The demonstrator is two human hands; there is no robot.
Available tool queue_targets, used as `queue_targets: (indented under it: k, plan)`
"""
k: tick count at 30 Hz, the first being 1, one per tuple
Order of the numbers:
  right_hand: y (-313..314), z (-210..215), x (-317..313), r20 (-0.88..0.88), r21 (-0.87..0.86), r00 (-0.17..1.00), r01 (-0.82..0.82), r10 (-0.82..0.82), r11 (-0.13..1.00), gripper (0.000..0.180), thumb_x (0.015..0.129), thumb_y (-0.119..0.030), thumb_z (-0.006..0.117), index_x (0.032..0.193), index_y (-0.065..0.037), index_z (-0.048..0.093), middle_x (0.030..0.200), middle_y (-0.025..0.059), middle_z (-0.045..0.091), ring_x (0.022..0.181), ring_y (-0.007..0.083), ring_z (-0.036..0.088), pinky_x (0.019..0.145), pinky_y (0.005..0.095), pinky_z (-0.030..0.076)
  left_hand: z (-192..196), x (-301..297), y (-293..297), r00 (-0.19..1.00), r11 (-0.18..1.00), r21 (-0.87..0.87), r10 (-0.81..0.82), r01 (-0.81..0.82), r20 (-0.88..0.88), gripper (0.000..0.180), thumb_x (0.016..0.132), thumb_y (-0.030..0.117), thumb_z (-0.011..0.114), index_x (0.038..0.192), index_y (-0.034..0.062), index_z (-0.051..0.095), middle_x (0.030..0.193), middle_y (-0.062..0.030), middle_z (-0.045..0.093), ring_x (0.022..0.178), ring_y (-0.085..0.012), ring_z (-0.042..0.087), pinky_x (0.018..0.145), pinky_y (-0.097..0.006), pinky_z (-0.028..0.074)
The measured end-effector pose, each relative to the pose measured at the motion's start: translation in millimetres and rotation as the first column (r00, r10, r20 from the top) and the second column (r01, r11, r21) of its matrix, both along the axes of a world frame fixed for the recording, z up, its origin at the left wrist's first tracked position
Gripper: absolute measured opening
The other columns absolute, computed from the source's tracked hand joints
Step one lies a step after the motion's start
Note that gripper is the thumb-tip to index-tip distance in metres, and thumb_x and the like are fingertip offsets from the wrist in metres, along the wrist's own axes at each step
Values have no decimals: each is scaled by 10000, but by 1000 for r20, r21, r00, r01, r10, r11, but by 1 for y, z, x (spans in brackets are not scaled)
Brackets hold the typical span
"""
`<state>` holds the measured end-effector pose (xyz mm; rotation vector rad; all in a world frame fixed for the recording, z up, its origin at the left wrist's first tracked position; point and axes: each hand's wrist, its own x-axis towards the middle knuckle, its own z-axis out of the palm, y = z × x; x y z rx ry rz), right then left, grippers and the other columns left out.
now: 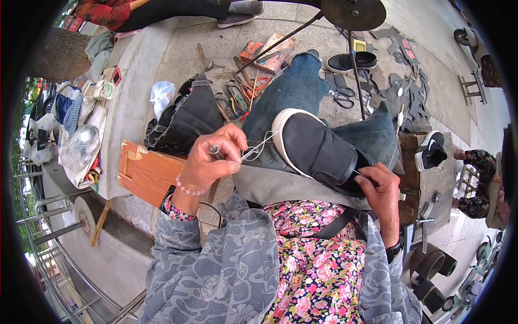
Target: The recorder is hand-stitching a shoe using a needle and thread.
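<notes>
A black slip-on shoe point(318, 148) with a white sole edge rests across my lap, its toe pointing up and left. My right hand point(380, 189) pinches the shoe at its opening, fingers partly inside. To the left of the toe, my left hand point(213, 156) is closed, with white thread point(259, 147) pinched at the fingertips. The thread runs in a loose twisted loop toward the sole edge at the toe. A round metal end of a tool point(215, 149) pokes out of the same fist; the rest of it is hidden by the fingers. A grey cloth point(270, 186) covers my lap.
Pliers point(236, 100) and other tools lie beyond my knees, beside a black leather bag point(186, 119). Scissors point(343, 98), dark scraps point(407, 100) and another black shoe point(350, 61) lie farther right. A wooden box point(148, 173) stands left; a sneaker point(431, 151) sits on a stand at right.
</notes>
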<state>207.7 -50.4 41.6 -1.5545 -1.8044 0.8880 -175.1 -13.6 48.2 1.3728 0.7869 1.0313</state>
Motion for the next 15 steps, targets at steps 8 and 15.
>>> queue_targets:
  k: [8, 15]
  plan:
    - [5, -11, 8, -94, 21, 995, 47, -44, 999, 105, 783, 31, 721, 884, 25, 694, 742, 79, 634, 665, 162, 585, 608, 272, 443, 23, -61, -42, 894, 910, -356, -328, 213, -304, 86, 805, 0, 670, 889, -20, 678, 720, -45, 647, 683, -83, 599, 637, -238, 466]
    - [-1, -16, 8, -35, 86, 989, 143, -140, 986, 104, 790, 32, 713, 890, 8, 696, 761, 70, 649, 665, 133, 579, 614, 251, 436, -64, -22, -14, 778, 911, -165, 216, -378, -590, 223, 870, 77, 633, 1052, -38, 695, 794, -49, 696, 748, -94, 640, 688, -263, 494]
